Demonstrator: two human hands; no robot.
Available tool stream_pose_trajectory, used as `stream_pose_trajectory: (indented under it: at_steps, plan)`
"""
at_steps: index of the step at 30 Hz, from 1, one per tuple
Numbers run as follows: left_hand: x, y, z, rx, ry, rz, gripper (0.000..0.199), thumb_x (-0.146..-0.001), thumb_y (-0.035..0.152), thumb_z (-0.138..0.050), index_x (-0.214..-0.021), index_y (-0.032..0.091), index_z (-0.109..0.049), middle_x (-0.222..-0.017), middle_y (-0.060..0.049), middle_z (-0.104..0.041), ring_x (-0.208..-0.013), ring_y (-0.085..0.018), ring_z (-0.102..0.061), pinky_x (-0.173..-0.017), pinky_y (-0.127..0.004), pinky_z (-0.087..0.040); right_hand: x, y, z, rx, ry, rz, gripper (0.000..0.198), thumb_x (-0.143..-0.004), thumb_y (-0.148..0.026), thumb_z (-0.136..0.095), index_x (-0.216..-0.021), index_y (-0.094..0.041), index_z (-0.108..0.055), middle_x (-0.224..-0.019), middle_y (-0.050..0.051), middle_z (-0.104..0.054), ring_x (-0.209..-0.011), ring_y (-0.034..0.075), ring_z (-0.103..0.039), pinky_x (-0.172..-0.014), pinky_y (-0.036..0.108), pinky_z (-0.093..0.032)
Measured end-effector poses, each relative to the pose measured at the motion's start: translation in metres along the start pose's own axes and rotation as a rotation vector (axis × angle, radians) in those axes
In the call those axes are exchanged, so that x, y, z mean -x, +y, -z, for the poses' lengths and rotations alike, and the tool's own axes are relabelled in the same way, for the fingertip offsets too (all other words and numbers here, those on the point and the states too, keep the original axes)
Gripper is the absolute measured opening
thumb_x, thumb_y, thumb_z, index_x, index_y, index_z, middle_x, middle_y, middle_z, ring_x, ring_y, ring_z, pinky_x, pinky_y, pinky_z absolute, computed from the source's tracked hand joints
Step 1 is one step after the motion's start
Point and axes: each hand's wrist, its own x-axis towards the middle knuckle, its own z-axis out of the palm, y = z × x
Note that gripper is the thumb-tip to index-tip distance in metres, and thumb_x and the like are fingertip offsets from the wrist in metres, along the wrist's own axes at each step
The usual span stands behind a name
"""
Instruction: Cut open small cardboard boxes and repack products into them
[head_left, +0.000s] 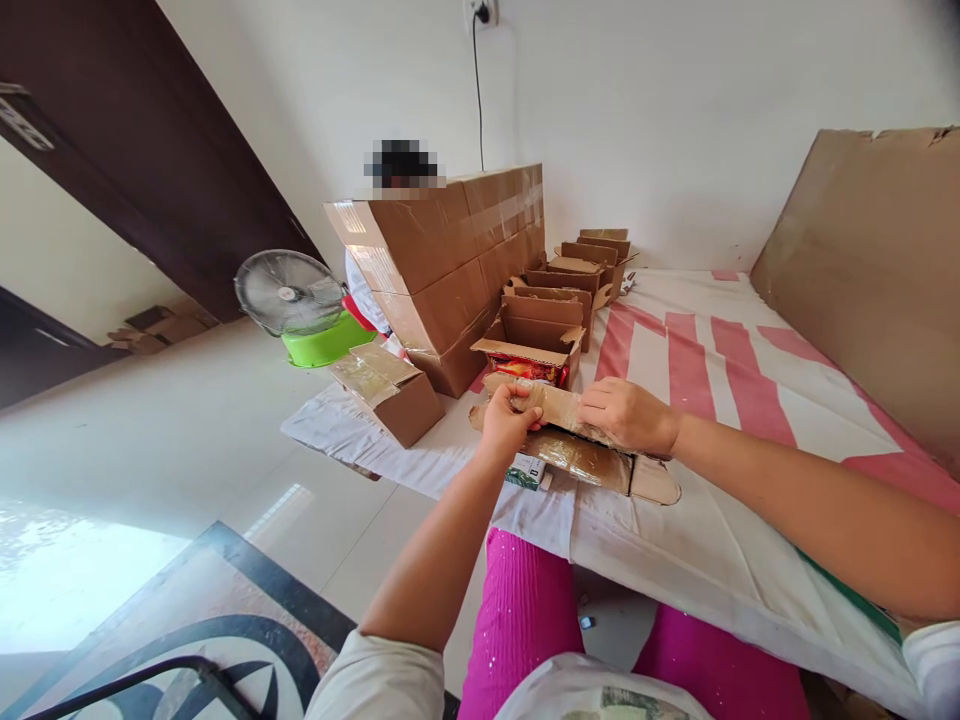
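In front of me on the table is a brown cardboard box (581,460) with clear tape shining on its near flap. My left hand (508,418) pinches the left part of its raised flap between thumb and fingers. On the right end of that same flap, my right hand (626,412) is closed with its fingers curled over the edge. The inside of the box is hidden by the flaps and my hands. Just beyond stands an open carton (536,330) with red shiny packets (525,370) in it. A small green and white box (525,470) lies partly under the near side.
Stacked sealed cartons (442,240) stand behind on the left, with a person's head (405,165) beyond them. A closed carton (390,390) sits at the table's left edge. More open cartons (585,260) line up toward the wall. A fan (289,295) is on the floor side.
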Motion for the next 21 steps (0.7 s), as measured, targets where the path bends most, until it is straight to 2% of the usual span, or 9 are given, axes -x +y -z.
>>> stream_pose_trajectory:
  at_steps: [10,14,17,20,21]
  plan:
    - [0.005,-0.001,-0.003,-0.039,-0.019,-0.013,0.041,-0.060,0.014,-0.074,-0.086,0.021,-0.043,-0.051,0.009,-0.059,-0.047,-0.013,-0.062,-0.049,-0.019,-0.047,0.013,-0.014,0.009,0.010,0.014,-0.031,0.035,-0.099,-0.019,-0.034,-0.079,-0.017,-0.063,-0.074,0.006,-0.060,-0.073,0.018,-0.046,-0.067,0.032,-0.033]
    - [0.007,0.000,-0.005,-0.106,-0.042,-0.020,0.038,-0.064,0.015,-0.073,-0.087,0.022,-0.044,-0.051,0.008,-0.059,-0.049,-0.015,-0.063,-0.052,-0.021,-0.048,0.014,-0.017,0.010,-0.141,0.104,-0.190,0.030,-0.098,-0.019,-0.038,-0.088,-0.017,-0.067,-0.077,0.006,-0.062,-0.075,0.018,-0.053,-0.069,0.030,-0.040]
    - [0.017,0.011,-0.005,-0.417,-0.051,-0.110,0.026,-0.073,0.018,-0.070,-0.091,0.023,-0.052,-0.051,0.007,-0.057,-0.050,-0.016,-0.062,-0.056,-0.024,-0.046,0.007,-0.018,0.009,-0.270,0.169,-0.342,0.022,-0.094,-0.016,-0.044,-0.094,-0.017,-0.066,-0.087,0.007,-0.066,-0.081,0.018,-0.059,-0.073,0.029,-0.046]
    - [0.037,0.029,-0.007,-0.941,0.055,-0.307,0.008,-0.083,0.025,-0.063,-0.091,0.024,-0.061,-0.064,0.000,-0.060,-0.066,-0.020,-0.064,-0.067,-0.028,-0.047,-0.002,-0.018,0.005,-0.325,0.211,-0.409,0.020,-0.090,-0.012,-0.046,-0.099,-0.017,-0.063,-0.095,0.008,-0.066,-0.089,0.019,-0.061,-0.079,0.032,-0.050]
    - [0.044,0.034,-0.009,-1.077,0.095,-0.374,0.008,-0.086,0.029,-0.060,-0.090,0.023,-0.063,-0.072,-0.003,-0.061,-0.074,-0.022,-0.064,-0.072,-0.031,-0.047,-0.003,-0.018,0.003,-0.329,0.220,-0.404,0.022,-0.089,-0.010,-0.046,-0.101,-0.017,-0.062,-0.097,0.009,-0.065,-0.090,0.020,-0.061,-0.079,0.033,-0.051]
